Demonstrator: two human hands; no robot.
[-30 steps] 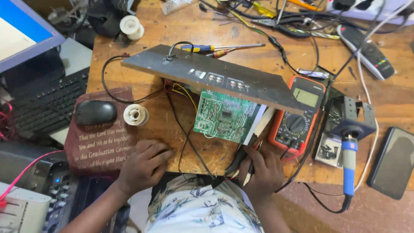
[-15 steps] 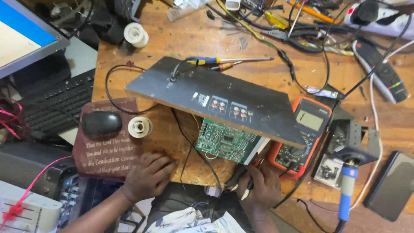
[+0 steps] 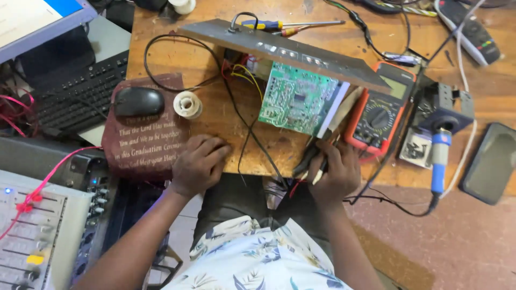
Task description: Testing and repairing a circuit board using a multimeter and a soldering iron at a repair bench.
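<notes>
A green circuit board [image 3: 296, 98] hangs under a long dark panel [image 3: 279, 49] on the wooden bench, joined to it by thin coloured wires. My left hand [image 3: 198, 164] rests on the bench's front edge beside a maroon pad, fingers curled, holding nothing. At the front edge below the circuit board, my right hand [image 3: 335, 173] grips thin probe-like tools and dark leads [image 3: 313, 160]. An orange multimeter [image 3: 379, 113] lies just right of the board, touching my right hand's fingers.
A black mouse [image 3: 138, 101] and a white solder spool [image 3: 187, 104] sit on the maroon pad [image 3: 144, 142]. A keyboard [image 3: 80, 96] lies left; an audio mixer [image 3: 37, 231] lower left. A blue-handled soldering iron [image 3: 439, 156], its stand, a phone [image 3: 490, 161], a remote and screwdrivers [image 3: 279, 24] lie around.
The view has shifted so the bench sits higher and larger in frame. My right hand has closed more around the leads and probes. My left hand stays at the front edge.
</notes>
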